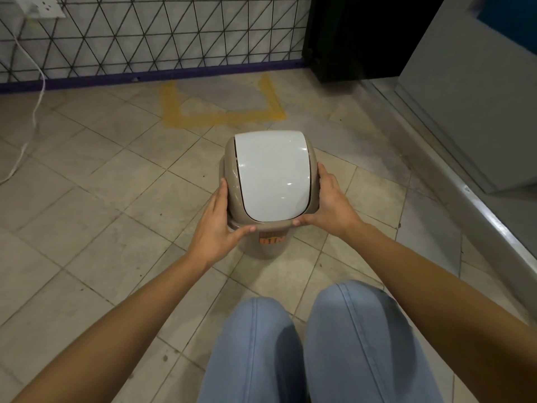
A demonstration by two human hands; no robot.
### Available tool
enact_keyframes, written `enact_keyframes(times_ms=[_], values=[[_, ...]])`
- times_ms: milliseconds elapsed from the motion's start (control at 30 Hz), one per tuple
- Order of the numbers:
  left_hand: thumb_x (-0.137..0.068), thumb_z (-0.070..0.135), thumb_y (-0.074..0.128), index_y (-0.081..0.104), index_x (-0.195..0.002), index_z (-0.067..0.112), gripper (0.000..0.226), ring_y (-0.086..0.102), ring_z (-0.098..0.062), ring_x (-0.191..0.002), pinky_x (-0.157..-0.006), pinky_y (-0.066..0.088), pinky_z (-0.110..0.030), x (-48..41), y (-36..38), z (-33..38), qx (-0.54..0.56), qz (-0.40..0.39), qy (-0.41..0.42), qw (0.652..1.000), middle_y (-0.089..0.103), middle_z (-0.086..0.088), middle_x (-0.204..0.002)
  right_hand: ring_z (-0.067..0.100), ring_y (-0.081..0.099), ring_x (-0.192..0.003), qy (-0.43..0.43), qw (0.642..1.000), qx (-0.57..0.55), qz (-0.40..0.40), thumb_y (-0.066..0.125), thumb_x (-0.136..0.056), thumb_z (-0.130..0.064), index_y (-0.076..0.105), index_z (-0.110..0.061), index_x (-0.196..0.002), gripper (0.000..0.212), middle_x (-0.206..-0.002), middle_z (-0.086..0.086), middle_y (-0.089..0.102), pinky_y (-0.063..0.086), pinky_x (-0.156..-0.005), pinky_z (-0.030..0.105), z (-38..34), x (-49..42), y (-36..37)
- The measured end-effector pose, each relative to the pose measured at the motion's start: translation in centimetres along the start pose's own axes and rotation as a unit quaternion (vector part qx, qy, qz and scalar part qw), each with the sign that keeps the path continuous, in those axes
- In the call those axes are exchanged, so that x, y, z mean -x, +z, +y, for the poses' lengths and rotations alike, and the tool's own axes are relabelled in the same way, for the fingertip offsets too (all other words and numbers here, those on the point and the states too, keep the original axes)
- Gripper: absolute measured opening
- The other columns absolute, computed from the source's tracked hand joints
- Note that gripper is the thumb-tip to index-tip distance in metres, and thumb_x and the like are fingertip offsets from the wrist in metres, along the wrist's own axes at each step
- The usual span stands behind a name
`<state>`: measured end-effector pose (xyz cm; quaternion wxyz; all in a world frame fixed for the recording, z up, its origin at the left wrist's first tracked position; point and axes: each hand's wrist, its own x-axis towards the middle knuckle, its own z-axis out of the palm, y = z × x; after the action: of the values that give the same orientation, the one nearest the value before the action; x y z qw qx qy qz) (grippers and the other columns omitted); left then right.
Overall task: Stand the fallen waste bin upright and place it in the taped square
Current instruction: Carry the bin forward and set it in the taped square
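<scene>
A beige waste bin (268, 245) with a white swing lid (273, 175) stands upright on the tiled floor, seen from above. My left hand (216, 225) grips the left side of its lid rim and my right hand (328, 203) grips the right side. The yellow taped square (223, 117) lies on the floor beyond the bin, against the wall, and holds nothing. The bin is nearer to me than the tape and does not touch it. An orange label shows on the bin's near side, partly hidden.
A wall with a black triangle pattern and a purple skirting (145, 75) runs along the back. A white cable (35, 112) trails down at the left. A black cabinet (357, 39) and a grey unit (479, 82) stand at the right. My knees (305, 330) are below the bin.
</scene>
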<state>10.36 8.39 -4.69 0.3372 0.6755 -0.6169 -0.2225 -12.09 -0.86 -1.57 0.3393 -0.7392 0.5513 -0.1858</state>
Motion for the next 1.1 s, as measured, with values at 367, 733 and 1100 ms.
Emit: enact_keyframes(times_ms=[367, 733, 1100], values=[[-0.068, 0.026, 0.08, 0.007, -0.15, 0.019, 0.11, 0.033, -0.017, -0.133, -0.106, 0.032, -0.03, -4.2, -0.5, -0.1, 0.036, 0.01, -0.054, 0.998, 0.034, -0.004, -0.147, 0.022, 0.024, -0.137, -0.001, 1.0, -0.007, -0.009, 0.088, -0.057, -0.019, -0.004, -0.016, -0.149, 0.13, -0.146, 0.009, 0.024, 0.028, -0.112, 0.038, -0.8, -3.4, 0.6], [-0.069, 0.022, 0.08, 0.007, -0.149, 0.023, 0.108, 0.029, -0.006, -0.131, -0.101, 0.027, -0.018, -8.4, 0.4, -0.7, 0.075, 0.043, -0.082, 0.993, 0.028, 0.004, -0.151, 0.021, 0.02, -0.14, -0.022, 0.999, -0.024, -0.041, 0.085, -0.062, -0.016, -0.01, -0.017, -0.149, 0.128, -0.151, 0.008, 0.018, 0.026, -0.112, 0.034, -0.7, -8.7, -0.5], [-0.069, 0.013, 0.08, 0.014, -0.148, 0.026, 0.104, 0.033, 0.001, -0.123, -0.092, 0.028, -0.003, -12.8, 0.4, -1.4, 0.127, 0.062, -0.124, 0.982, 0.033, 0.018, -0.141, 0.026, 0.019, -0.141, -0.036, 0.998, 0.004, -0.052, 0.083, -0.065, -0.016, -0.014, -0.015, -0.147, 0.127, -0.152, 0.01, 0.015, 0.026, -0.114, 0.04, -1.2, -14.2, -0.4]])
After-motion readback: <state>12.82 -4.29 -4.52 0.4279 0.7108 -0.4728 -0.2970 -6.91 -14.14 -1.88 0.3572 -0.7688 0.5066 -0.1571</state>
